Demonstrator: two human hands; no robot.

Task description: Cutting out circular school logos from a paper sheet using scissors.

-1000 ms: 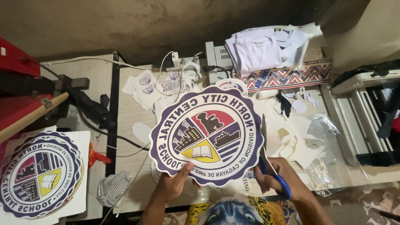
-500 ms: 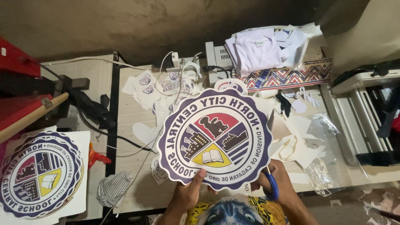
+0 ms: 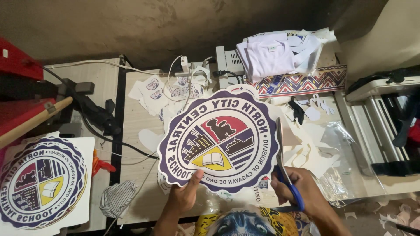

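A large round printed emblem sheet (image 3: 218,140), with a purple border and a shield of red, yellow and striped quarters, is held up over the wooden table (image 3: 140,122). My left hand (image 3: 186,196) pinches its lower edge. My right hand (image 3: 302,192) grips blue-handled scissors (image 3: 284,172), their blades pointing up along the emblem's right edge. A second, uncut print of the same emblem (image 3: 41,181) lies on a white sheet at the far left.
Paper offcuts (image 3: 313,148) and small round stickers (image 3: 168,89) litter the table. Folded white shirts (image 3: 273,54) sit on a patterned cloth (image 3: 302,81) at the back. A red heat press (image 3: 19,83) stands left, a cable (image 3: 131,148) crosses the table, and a machine (image 3: 385,126) is right.
The emblem has been turned clockwise in my left hand. The scissors have moved up along its right edge, and my left hand has shifted right along the lower edge.
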